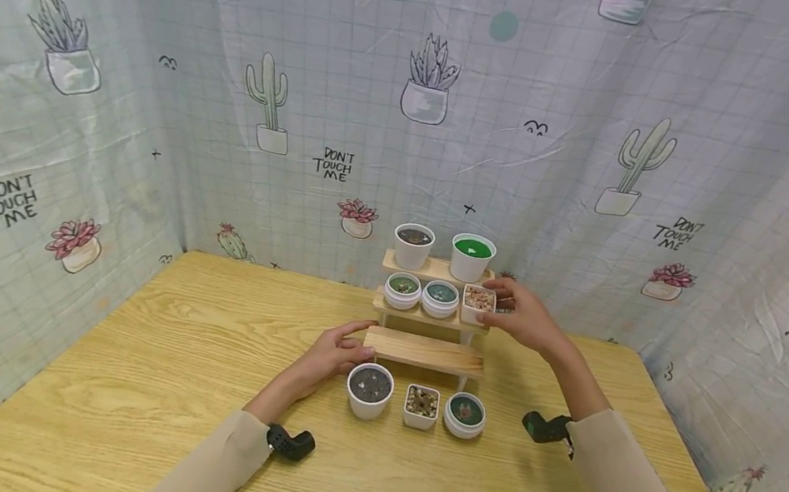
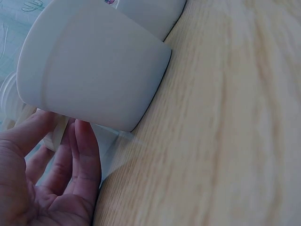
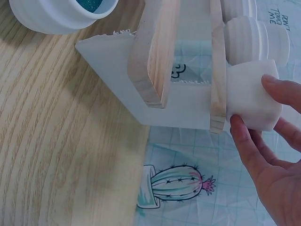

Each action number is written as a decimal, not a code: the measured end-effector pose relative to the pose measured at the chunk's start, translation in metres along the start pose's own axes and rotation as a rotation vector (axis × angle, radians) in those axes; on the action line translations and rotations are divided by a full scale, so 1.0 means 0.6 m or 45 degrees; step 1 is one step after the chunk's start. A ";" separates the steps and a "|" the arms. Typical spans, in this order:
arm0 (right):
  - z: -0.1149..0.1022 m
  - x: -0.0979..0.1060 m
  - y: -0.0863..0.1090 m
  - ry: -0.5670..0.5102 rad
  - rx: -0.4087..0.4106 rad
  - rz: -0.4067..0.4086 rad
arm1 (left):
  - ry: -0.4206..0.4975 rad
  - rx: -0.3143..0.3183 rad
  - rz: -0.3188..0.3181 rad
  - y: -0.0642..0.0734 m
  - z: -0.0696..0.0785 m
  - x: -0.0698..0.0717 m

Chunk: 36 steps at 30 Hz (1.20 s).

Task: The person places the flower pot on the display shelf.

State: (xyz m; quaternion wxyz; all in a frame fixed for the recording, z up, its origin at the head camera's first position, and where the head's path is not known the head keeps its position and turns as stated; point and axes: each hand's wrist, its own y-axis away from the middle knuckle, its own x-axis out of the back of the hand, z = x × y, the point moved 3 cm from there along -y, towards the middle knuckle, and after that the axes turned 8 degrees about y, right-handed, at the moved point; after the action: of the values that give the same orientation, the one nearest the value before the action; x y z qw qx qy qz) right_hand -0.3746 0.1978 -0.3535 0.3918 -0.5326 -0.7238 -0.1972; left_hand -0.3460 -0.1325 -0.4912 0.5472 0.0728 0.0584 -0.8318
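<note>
A tiered plant stand (image 1: 425,350) with wooden shelves and white side supports stands on the table. At the right end of its middle shelf, my right hand (image 1: 524,319) grips a small square white pot (image 3: 249,96) of pale pebbles, thumb on one side and fingers on the other. The pot's base is at the shelf. My left hand (image 1: 325,361) pinches the left end of the lowest shelf. Beside that hand, a round white pot (image 2: 101,66) of dark grit stands on the table, partly covering the fingertips in the left wrist view.
Two round pots, one with a green top (image 1: 473,249), stand on the top shelf. Two low round pots (image 1: 402,291) share the middle shelf. In front of the stand are a square pebble pot (image 1: 421,407) and a low round pot (image 1: 465,416). A printed curtain (image 1: 351,122) hangs behind.
</note>
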 end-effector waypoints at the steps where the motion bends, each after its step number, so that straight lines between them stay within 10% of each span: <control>1: 0.000 0.000 0.000 -0.001 -0.001 0.001 | 0.000 -0.001 0.000 0.000 0.000 0.000; 36: 0.000 -0.003 0.000 -0.027 0.005 0.004 | 0.010 0.008 0.020 -0.002 -0.002 0.000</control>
State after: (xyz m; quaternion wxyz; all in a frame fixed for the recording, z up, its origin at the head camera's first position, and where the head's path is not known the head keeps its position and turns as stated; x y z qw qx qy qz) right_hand -0.3742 0.1967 -0.3546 0.3853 -0.5350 -0.7276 -0.1895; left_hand -0.3467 -0.1317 -0.4925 0.5533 0.0781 0.0572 -0.8273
